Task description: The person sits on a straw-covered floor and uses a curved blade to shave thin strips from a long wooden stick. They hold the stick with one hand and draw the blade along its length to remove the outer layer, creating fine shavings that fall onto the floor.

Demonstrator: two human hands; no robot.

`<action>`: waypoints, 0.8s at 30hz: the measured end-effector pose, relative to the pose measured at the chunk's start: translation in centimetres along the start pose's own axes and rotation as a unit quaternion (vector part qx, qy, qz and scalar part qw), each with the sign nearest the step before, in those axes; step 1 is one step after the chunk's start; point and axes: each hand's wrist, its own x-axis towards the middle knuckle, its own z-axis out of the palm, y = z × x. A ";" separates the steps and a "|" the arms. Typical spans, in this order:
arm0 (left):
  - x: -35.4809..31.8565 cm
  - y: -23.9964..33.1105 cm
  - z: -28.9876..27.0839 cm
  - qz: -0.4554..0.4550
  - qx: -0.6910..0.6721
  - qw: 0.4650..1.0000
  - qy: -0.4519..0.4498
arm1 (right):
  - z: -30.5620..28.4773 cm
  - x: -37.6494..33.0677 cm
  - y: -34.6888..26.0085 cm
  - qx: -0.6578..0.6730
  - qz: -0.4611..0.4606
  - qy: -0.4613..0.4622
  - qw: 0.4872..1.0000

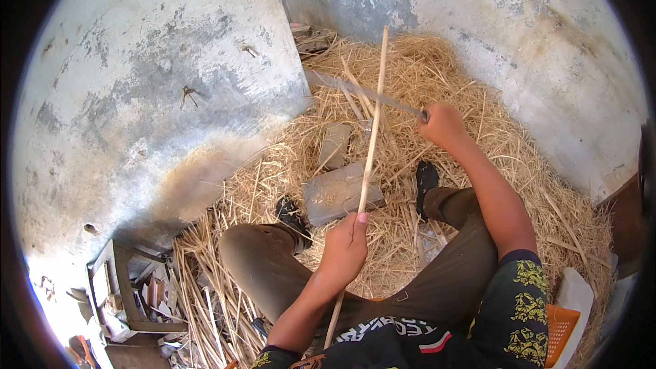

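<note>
Where blade and stick cross: a shaving or scraping stroke is judged to be in hand, as the long blade (398,102) is set crosswise to the pale stick (370,160) toward 1 o'clock; whether the edge bites into it cannot be told.
Pale stick: it is held aslant, from the lap at 6 o'clock to a free end at 1 o'clock, and is seen passing over the grey block (342,195) near the centre.
Left hand (345,249): near 6 o'clock, it is closed around the stick's lower part.
Right hand (445,127): toward 2 o'clock, it is closed around the near end of the blade, by which the handle is mostly hidden.
Next move: by judgement, a firm left grip, a shallow and even blade angle and light pressure are called for; too deep a bite could split the stick, and the left fingers should be kept clear of the edge.
Counted singly: one held stick, one blade, one grey block, one smaller slab (335,145) at 12 o'clock, one framed crate (126,287) at 8 o'clock, one orange basket (559,333), partly seen, at 4 o'clock.
Counted in pairs: two hands, two dark-shod feet (290,213).
Beyond counting: the straw-like shavings (437,61) and the heaped sticks (205,294) at 7 o'clock.
</note>
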 end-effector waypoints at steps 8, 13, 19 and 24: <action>-0.1 2.7 -1.4 0.011 0.251 0.964 0.087 | -0.9 -2.9 -3.1 -0.073 -0.064 -0.056 0.994; -0.1 2.8 -1.1 0.017 0.303 0.949 0.088 | 0.7 -0.2 -2.7 -0.100 -0.049 -0.094 0.989; 0.1 1.9 -2.7 -0.011 0.304 0.944 0.129 | 1.6 -2.1 -6.6 -0.050 -0.135 -0.065 0.987; -0.5 3.3 -2.0 -0.016 0.276 0.959 0.058 | 2.2 0.7 -2.3 -0.025 0.042 -0.058 0.997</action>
